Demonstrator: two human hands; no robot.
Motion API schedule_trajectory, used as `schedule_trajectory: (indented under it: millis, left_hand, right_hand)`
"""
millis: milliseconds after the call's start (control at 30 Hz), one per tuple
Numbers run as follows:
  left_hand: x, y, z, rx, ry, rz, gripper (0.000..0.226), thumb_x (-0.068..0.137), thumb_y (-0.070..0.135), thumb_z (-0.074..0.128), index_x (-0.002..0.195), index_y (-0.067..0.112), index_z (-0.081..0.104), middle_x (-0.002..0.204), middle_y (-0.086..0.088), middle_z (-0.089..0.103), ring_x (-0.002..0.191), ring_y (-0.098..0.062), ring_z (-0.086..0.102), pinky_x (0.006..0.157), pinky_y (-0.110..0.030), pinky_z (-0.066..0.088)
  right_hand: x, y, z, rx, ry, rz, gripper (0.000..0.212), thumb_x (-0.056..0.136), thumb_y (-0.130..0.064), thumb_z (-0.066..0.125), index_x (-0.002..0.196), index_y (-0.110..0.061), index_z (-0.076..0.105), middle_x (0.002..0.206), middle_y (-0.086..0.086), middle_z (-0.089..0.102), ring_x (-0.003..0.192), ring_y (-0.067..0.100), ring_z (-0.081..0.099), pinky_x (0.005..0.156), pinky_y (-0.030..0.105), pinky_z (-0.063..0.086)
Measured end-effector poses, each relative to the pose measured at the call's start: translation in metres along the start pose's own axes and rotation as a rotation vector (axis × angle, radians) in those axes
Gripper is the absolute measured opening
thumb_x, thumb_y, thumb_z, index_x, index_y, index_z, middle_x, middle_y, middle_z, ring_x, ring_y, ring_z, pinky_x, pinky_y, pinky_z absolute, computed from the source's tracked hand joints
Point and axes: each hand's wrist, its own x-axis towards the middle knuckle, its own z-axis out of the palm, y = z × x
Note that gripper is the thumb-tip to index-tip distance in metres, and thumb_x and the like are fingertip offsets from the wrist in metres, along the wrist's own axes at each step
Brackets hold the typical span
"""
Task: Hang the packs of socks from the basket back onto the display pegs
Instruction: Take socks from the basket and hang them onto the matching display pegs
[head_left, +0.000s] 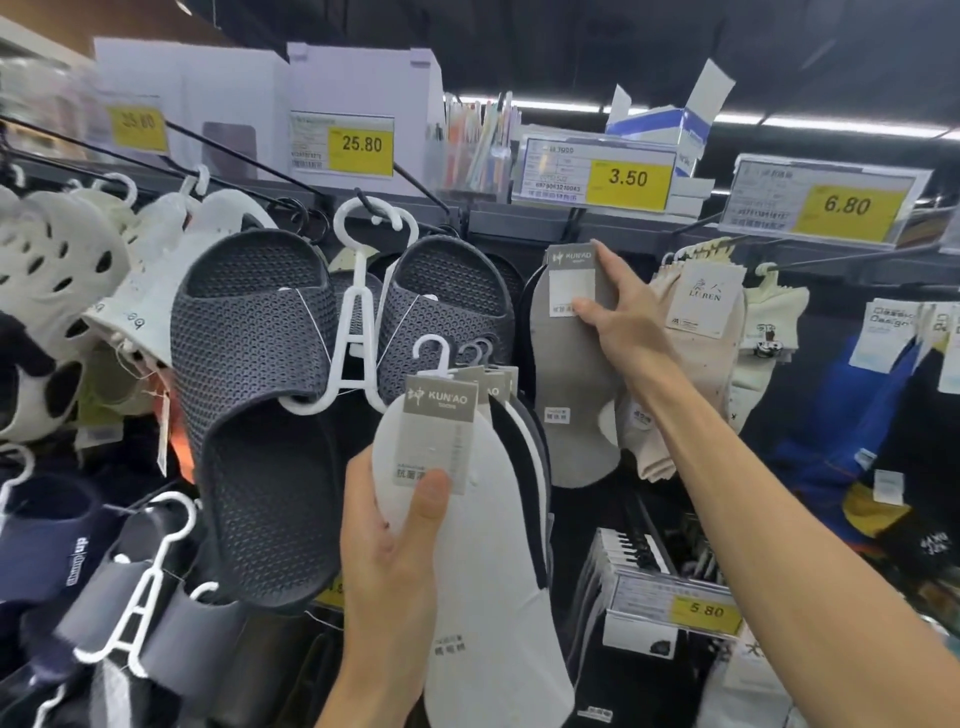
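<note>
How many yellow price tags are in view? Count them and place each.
5: blurred at upper left, 25.80, 3.50, 6.80, and 5.80 lower right. A sixth may hide behind the dark slipper.

Dark shop shelf (519, 213) w/ yellow price tags (627, 178), ceiling strip light (831, 124) above.

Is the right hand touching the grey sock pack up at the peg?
Touching. The head view shows the right hand gripping the grey sock pack, thumb across its label.
</note>
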Motion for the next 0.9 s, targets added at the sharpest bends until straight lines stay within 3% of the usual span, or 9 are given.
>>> schedule_trajectory:
  millis: [100,200,267,400,467,567,633,767,900]
  left_hand:
    - [-0.002,0.0,0.002,0.002,-0.007,0.013,0.023,0.085,0.04,0.068,0.107,0.039,0.063,0.096,0.003,0.073,0.08,-0.011,0.072,0.062,-0.025,0.059]
    - [-0.002,-0.001,0.005,-0.014,-0.001,0.009,0.02,0.087,0.038,0.068,0.107,0.039,0.063,0.095,0.005,0.073,0.078,-0.008,0.072,0.061,-0.022,0.057]
    - [-0.002,-0.002,0.005,-0.032,0.006,-0.002,0.024,0.085,0.04,0.068,0.109,0.039,0.062,0.097,0.005,0.074,0.08,-0.009,0.072,0.063,-0.023,0.058]
    - [0.001,-0.005,0.005,-0.026,0.053,0.016,0.028,0.086,0.042,0.068,0.112,0.043,0.06,0.104,0.005,0.073,0.09,-0.013,0.072,0.068,-0.026,0.059]
    - [0.001,-0.005,0.006,-0.029,0.061,0.037,0.032,0.085,0.046,0.067,0.116,0.043,0.059,0.108,0.004,0.072,0.096,-0.016,0.072,0.071,-0.029,0.059]
    - [0.001,-0.007,0.012,-0.028,0.038,0.052,0.037,0.087,0.043,0.066,0.122,0.043,0.057,0.113,0.004,0.071,0.101,-0.017,0.071,0.073,-0.032,0.059]
    - [0.0,-0.008,0.016,-0.006,-0.019,0.062,0.043,0.089,0.04,0.063,0.13,0.045,0.052,0.123,0.008,0.068,0.111,-0.017,0.068,0.083,-0.039,0.058]
    - [0.0,-0.007,0.022,0.039,-0.118,0.084,0.044,0.097,0.043,0.052,0.14,0.051,0.044,0.139,0.023,0.056,0.125,-0.003,0.057,0.092,-0.029,0.055]
    - [0.003,-0.006,0.019,-0.108,-0.234,0.019,0.044,0.099,0.048,0.042,0.142,0.044,0.048,0.145,0.013,0.055,0.133,-0.009,0.054,0.1,-0.025,0.051]
  right_hand:
    - [-0.003,0.002,0.0,-0.08,-0.019,-0.02,0.067,0.094,-0.013,0.057,0.152,-0.034,0.031,0.136,-0.018,0.052,0.104,-0.02,0.053,0.086,0.003,0.043]
    - [-0.011,-0.01,0.003,-0.191,-0.058,0.014,0.068,0.098,-0.012,0.052,0.157,-0.024,0.02,0.153,-0.002,0.04,0.135,0.01,0.042,0.114,0.027,0.034]
    - [-0.028,-0.022,0.002,-0.343,0.008,0.016,0.063,0.101,-0.019,0.05,0.156,-0.022,0.02,0.153,0.002,0.037,0.139,0.018,0.035,0.116,0.034,0.029]
    - [-0.111,-0.052,-0.001,-0.186,0.107,-0.239,0.031,0.096,-0.037,0.052,0.127,-0.033,0.056,0.114,-0.019,0.059,0.103,-0.001,0.056,0.086,0.012,0.046]
    - [-0.151,-0.061,0.003,-0.174,-0.009,-0.248,0.024,0.091,-0.053,0.051,0.111,-0.041,0.059,0.103,-0.021,0.058,0.096,0.0,0.059,0.075,0.014,0.05]
    - [-0.18,-0.059,0.01,-0.248,-0.106,-0.216,0.045,0.084,-0.061,0.055,0.122,-0.037,0.058,0.11,-0.024,0.05,0.102,0.002,0.056,0.079,0.027,0.055]
    - [-0.183,-0.057,0.013,-0.233,-0.116,-0.188,0.049,0.082,-0.058,0.062,0.127,-0.038,0.056,0.112,-0.025,0.048,0.103,0.002,0.054,0.08,0.031,0.055]
    - [-0.179,-0.052,0.008,-0.147,-0.114,-0.162,0.043,0.079,-0.04,0.074,0.12,-0.046,0.06,0.106,-0.024,0.054,0.098,0.001,0.056,0.071,0.014,0.049]
    - [-0.175,-0.042,0.0,0.055,-0.118,-0.056,0.04,0.078,-0.027,0.079,0.106,-0.051,0.065,0.106,-0.019,0.063,0.098,0.005,0.06,0.073,0.021,0.055]
